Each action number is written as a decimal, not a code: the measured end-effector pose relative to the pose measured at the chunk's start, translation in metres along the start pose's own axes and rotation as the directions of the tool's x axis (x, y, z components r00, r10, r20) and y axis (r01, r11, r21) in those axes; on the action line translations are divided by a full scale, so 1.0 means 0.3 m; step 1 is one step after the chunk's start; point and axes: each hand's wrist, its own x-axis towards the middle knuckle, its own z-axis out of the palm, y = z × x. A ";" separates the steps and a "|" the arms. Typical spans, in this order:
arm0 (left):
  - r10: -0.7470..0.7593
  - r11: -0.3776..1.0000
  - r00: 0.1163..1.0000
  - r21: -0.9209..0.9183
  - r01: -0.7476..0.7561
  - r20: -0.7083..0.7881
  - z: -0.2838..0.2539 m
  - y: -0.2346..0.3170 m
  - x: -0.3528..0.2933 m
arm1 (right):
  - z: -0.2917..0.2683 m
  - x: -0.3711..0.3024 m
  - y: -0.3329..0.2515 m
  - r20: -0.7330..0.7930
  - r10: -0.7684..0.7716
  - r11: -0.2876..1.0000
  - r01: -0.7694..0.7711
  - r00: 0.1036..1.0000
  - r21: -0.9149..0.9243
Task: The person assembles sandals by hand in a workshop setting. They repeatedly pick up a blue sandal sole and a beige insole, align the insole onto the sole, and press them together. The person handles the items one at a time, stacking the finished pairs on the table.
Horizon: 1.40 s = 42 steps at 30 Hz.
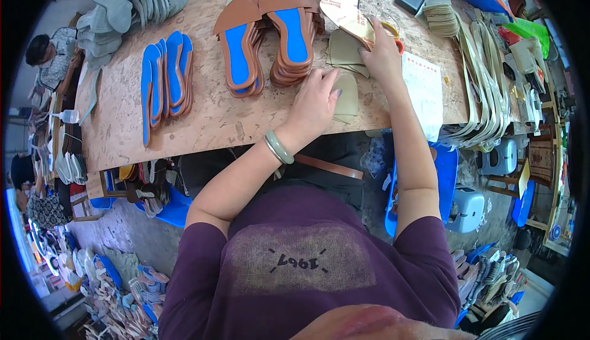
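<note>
While the right hand (378, 50) grips a pale insole (342, 16), the left hand (313, 101), loosely open, meets a beige piece's (348, 101) edge.

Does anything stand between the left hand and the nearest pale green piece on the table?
Nothing visible does: in this view, the left hand overlaps the left edge of the pale green piece, though contact is unclear.

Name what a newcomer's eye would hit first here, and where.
Probably the bright blue, sole-shaped faces of the brown-edged sandal-like pieces, in two stacks at the table's middle, with more fanned out to their left. Next, the pale green, ring-shaped bangle on the left wrist, below the left hand. Then the cream, sole-shaped piece held in the right hand, right of the stacks.
</note>
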 end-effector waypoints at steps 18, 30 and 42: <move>0.238 0.883 0.968 0.398 -0.249 0.079 0.010 -0.008 -0.038 | 0.001 -0.005 -0.036 0.020 -0.066 0.995 0.068 0.998 -0.073; 0.074 0.996 0.990 -0.049 -0.080 -0.119 -0.009 0.045 0.024 | -0.132 -0.028 0.017 -0.096 -0.051 0.799 0.098 0.994 0.594; -0.070 0.074 0.930 -0.928 0.365 0.360 -0.039 0.109 0.036 | -0.324 -0.184 -0.205 -0.066 -0.127 0.802 0.142 0.990 0.580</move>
